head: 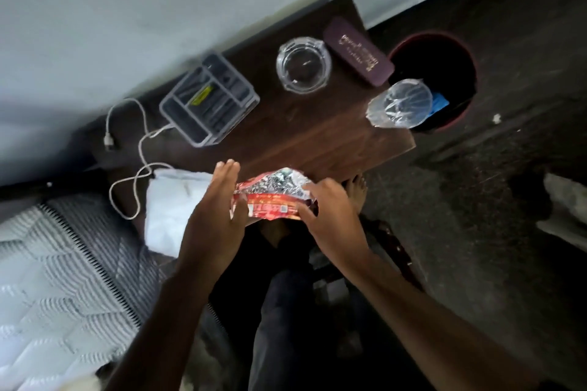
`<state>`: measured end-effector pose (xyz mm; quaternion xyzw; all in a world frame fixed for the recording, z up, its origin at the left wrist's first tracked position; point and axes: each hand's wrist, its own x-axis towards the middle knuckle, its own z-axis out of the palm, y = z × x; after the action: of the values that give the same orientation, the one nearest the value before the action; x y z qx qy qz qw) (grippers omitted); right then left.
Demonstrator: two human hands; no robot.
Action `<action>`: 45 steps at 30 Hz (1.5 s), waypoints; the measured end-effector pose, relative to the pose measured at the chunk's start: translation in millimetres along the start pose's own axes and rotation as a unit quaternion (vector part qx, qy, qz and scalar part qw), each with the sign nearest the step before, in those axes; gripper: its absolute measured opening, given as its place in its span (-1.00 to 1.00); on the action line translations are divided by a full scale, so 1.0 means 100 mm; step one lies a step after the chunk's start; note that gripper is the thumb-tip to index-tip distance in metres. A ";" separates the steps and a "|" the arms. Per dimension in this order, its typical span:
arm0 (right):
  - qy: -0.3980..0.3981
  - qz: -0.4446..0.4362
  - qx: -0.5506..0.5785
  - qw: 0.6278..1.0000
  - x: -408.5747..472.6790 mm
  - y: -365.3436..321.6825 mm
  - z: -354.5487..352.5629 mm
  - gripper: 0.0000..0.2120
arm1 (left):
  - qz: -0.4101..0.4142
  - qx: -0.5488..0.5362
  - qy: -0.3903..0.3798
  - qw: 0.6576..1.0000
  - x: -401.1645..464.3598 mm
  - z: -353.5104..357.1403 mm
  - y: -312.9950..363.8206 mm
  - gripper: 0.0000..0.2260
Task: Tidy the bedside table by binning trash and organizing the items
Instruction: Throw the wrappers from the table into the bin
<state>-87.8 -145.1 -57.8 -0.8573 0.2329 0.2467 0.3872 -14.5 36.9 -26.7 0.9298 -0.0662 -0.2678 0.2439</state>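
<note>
Both hands grip a crumpled red snack wrapper (pixel 273 197) at the near edge of the bedside table (pixel 317 133): the left hand (pixel 216 219) presses it with flat fingers, the right hand (pixel 327 213) pinches its edge. At one o'clock, a clear plastic cup (pixel 401 104) overhangs the bin (pixel 457 51); at eleven, a grey organizer tray (pixel 208 100).

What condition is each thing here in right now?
Snack wrapper: torn open, crumpled, held between both hands.
Plastic cup: crushed, on its side at table edge.
Glass ashtray: upright.
Case: closed.
Organizer: upright.
Cable: unplugged, loose.
Bin: open.
</note>
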 end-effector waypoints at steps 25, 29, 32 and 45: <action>0.102 0.182 0.317 0.925 0.29 0.07 0.12 -0.59 | 0.010 -0.045 -0.015 0.999 -0.11 0.12 -0.08 -0.49; 0.138 0.134 0.378 0.906 0.17 0.00 -0.26 -0.78 | 0.003 -0.060 0.054 0.997 0.02 -0.04 0.09 -0.51; 0.169 0.076 0.393 0.901 0.07 -0.05 -0.65 -0.75 | 0.050 -0.059 0.063 0.995 0.11 -0.11 0.29 -0.49; 0.409 0.077 0.452 0.789 0.41 1.11 -2.56 -0.83 | 0.107 -0.006 0.028 0.994 0.54 0.31 1.03 -0.46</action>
<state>-59.5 -419.0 4.2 -0.5841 0.5197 -0.2318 0.5788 15.4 -79.5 -23.9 0.9230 -0.1572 -0.2145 0.2782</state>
